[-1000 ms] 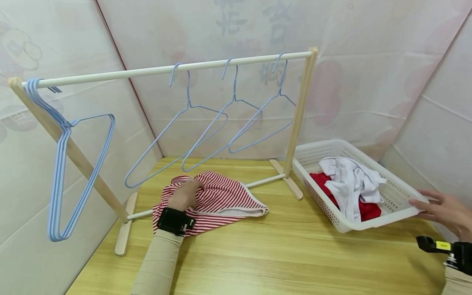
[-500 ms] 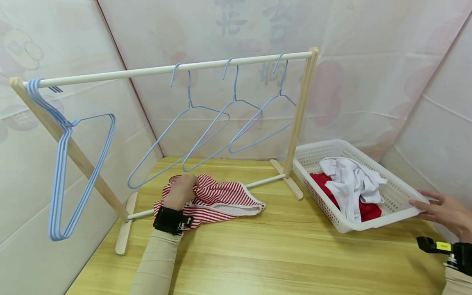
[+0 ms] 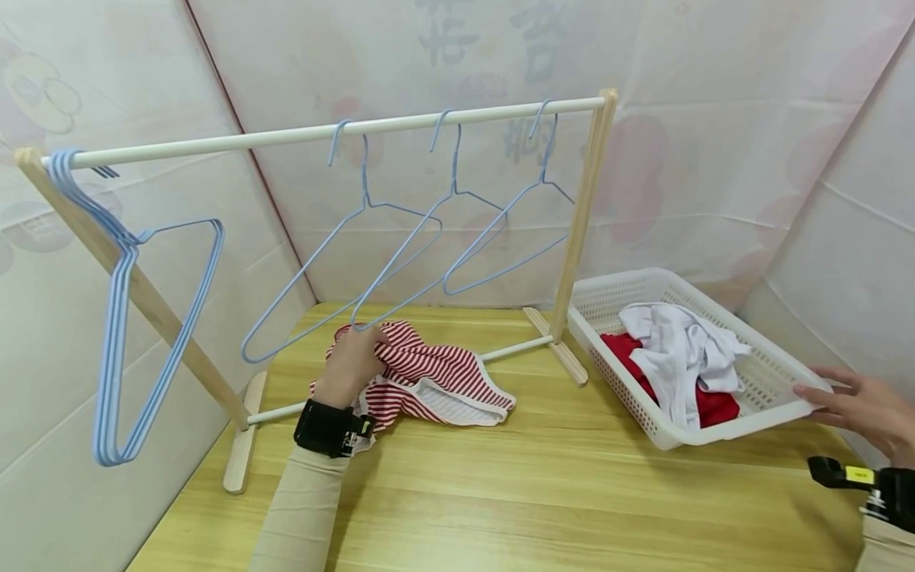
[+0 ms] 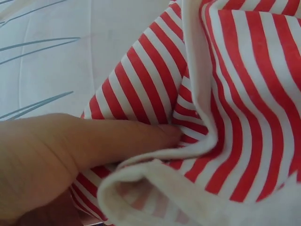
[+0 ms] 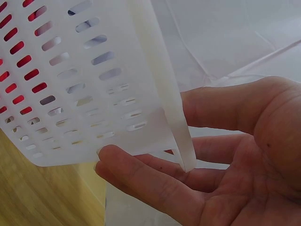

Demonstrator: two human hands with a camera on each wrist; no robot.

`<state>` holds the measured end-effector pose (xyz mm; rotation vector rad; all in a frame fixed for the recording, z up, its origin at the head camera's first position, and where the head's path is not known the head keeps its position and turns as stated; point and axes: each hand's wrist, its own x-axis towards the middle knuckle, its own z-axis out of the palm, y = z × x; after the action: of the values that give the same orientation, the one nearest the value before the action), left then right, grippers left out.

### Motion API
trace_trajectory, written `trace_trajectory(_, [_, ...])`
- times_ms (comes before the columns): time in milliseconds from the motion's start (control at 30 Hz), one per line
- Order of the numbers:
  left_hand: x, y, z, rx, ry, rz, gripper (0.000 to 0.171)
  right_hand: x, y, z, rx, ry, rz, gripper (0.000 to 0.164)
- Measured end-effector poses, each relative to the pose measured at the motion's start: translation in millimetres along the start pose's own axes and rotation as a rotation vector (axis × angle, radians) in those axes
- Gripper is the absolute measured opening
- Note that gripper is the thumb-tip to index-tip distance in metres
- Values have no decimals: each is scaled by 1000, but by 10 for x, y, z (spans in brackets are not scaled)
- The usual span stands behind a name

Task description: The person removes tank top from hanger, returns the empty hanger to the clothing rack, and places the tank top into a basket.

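My left hand (image 3: pixel 350 367) holds a red-and-white striped garment (image 3: pixel 446 373) with white trim, bunched on the table beneath the hangers. In the left wrist view the thumb (image 4: pixel 127 136) lies over the striped cloth beside its white edging; the other fingers are mostly hidden by fabric. At the right, my right hand (image 3: pixel 861 405) grips the near-right corner of a white perforated plastic basket (image 3: pixel 758 423), with the thumb at the rim and the fingers underneath. A white garment (image 3: pixel 679 353) lies in the basket over a red one (image 3: pixel 718 409).
A wooden-ended rack with a white rail (image 3: pixel 286 138) spans the table. Three separate blue hangers, one of them here (image 3: pixel 364 202), hang toward its right half. Several more hangers (image 3: pixel 117 318) cluster at its left end. A lower bar (image 3: pixel 518 348) runs behind the striped garment.
My left hand has moved slightly away from me, lifting and bunching the striped garment, whose left part has drawn inward. The right hand and basket stay put.
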<state>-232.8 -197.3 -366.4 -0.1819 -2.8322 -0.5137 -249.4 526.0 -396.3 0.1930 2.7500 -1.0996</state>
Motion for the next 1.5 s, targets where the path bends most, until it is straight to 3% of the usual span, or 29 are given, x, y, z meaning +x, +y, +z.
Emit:
trace_trajectory(333, [-20,103,-19,-57,-23,-30,37,9,25,12,-1,1,-11,92])
trace_trajectory(733, [-5,160,-53,-80,-203,32,32,7,22,8,-7,-6,-18,93])
trace_trajectory(1133, [25,197,-20,-83,-175,32,31,-6,5,17,-9,-5,-12,93])
trace_trajectory(1500, [52,236,7,-115,-148,-49,28,-8,-5,44,-7,16,-20,89])
